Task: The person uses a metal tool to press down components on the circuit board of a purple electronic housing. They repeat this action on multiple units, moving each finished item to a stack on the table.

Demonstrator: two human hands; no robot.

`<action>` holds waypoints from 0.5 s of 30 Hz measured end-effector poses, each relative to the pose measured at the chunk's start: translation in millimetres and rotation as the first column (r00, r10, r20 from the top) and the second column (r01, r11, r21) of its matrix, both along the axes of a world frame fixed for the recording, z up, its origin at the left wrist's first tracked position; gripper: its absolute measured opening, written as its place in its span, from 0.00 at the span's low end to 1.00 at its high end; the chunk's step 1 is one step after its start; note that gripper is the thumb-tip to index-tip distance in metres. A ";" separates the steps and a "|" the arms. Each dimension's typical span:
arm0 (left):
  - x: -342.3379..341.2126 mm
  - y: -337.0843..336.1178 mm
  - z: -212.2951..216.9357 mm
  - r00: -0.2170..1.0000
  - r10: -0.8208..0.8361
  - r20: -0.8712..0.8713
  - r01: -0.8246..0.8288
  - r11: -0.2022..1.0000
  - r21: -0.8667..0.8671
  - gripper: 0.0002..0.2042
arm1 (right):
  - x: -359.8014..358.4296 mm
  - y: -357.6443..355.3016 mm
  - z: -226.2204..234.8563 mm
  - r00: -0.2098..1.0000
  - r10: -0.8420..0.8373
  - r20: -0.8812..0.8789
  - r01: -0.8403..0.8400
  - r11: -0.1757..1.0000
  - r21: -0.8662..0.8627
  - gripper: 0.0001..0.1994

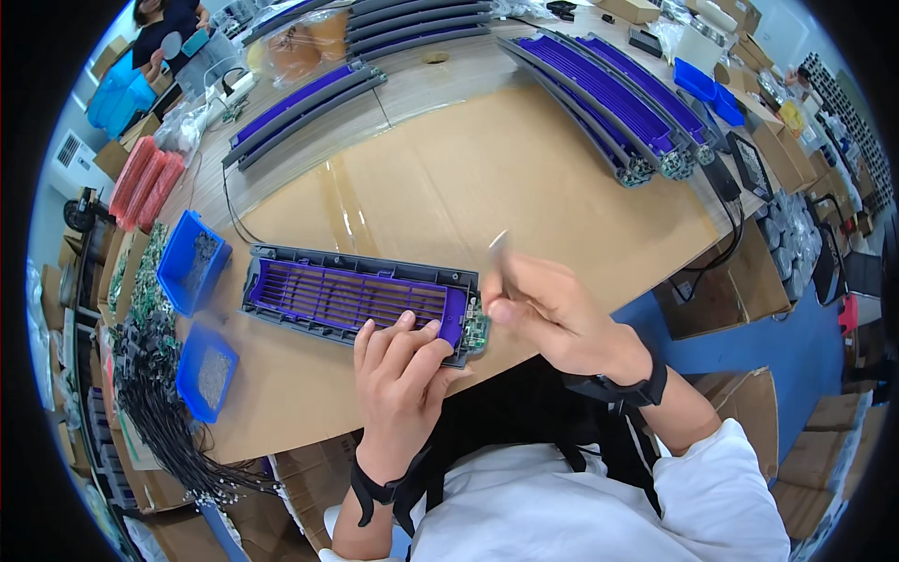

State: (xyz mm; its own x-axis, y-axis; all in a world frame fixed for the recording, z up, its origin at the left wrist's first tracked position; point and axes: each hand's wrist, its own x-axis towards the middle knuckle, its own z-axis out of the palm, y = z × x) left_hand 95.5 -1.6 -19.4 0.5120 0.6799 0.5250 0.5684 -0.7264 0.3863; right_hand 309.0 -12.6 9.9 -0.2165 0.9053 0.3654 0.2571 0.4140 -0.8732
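A long grey frame with a purple slatted grille [346,295] lies flat on the cardboard-covered table [468,178]. At its right end sits a small green circuit board [476,330]. My left hand [403,375] rests on the near edge of the frame by that end, fingers pressing on the purple part. My right hand [543,314] hovers just right of the frame's end and pinches a thin, blurred tool [498,245] that points upward.
Two blue bins [192,262] [208,370] of small parts stand left of the frame. Finished grey-and-purple frames [618,94] [300,112] are stacked at the back. Black cables [154,403] and green boards hang at the left edge. Another person [169,23] stands far left. Cardboard boxes fill the right.
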 end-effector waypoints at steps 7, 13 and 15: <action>-2.9 -0.1 -3.0 0.999 -0.014 0.051 0.013 1.000 0.009 0.13 | -0.1 -14.5 -18.0 0.944 -0.016 0.330 -0.003 0.998 0.058 0.08; -5.4 -0.1 -3.9 1.000 -0.026 -0.006 0.026 1.000 -0.012 0.10 | -16.7 -1.9 -13.6 0.968 -0.078 0.238 0.064 0.996 0.067 0.06; -5.4 -1.1 -4.0 1.000 -0.021 0.018 0.021 1.000 -0.009 0.11 | -30.4 5.6 -12.8 0.903 -0.191 0.385 0.139 0.977 0.160 0.05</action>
